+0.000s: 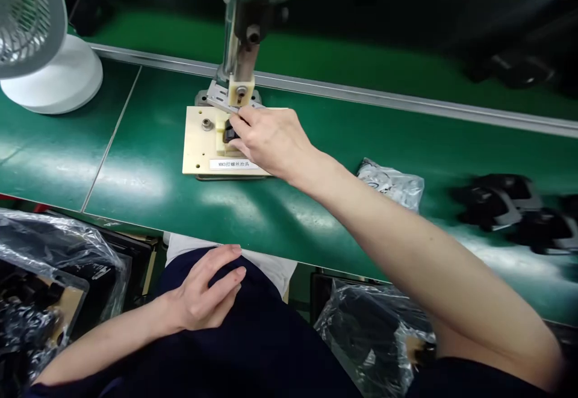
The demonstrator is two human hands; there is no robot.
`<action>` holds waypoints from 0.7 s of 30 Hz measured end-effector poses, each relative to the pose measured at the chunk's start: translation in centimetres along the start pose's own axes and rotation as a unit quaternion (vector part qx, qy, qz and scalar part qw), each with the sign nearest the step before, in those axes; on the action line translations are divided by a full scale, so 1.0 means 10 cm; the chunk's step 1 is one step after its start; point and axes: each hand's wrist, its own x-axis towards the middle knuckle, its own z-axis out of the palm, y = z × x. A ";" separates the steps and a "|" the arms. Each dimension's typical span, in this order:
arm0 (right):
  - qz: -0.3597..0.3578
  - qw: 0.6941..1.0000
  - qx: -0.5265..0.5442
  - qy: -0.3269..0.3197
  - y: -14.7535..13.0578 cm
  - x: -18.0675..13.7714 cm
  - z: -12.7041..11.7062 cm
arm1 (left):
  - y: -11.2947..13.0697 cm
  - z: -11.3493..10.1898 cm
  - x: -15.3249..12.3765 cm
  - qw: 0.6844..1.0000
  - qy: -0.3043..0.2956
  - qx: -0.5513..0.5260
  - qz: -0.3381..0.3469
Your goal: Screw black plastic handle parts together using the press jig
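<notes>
Nearest you, your left grip (pixel 203 300) rests over your dark clothing, fingers loosely curled around nothing. To its left, a plastic-lined container (pixel 67 232) holds jumbled black parts (pixel 22 332); its near side runs out of view, and glare on the film blurs the individual pieces. To the right of your lap sits a second container (pixel 318 292), draped with clear film (pixel 370 307); you can see dark shapes through it but can't make out what they are.

Beyond your lap spans the green surface (pixel 316 229), crossed by a pale seam on the left and streaked with reflections. On its right lie several black-and-grey pieces (pixel 492 205), blurred, the outermost cut off. Nearer your forearm is a clear plastic bag (pixel 395 184), its contents indistinct.

Ahead, your right grip (pixel 273 139) pinches a black part (pixel 229 133) between thumb and forefinger; that part sits in the cream fixture (pixel 194 145), its right side hidden by your fingers. Just behind stands the press (pixel 241 43), its top out of frame. A white fan (pixel 58 79), cut off, stands at far left. Along the back runs a metal rail (pixel 361 89), with a dim green-and-black background beyond.
</notes>
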 end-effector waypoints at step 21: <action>0.244 0.940 -0.039 0.237 0.04 -1.17 0.50 | -0.63 -0.18 0.38 0.990 0.074 0.120 -0.019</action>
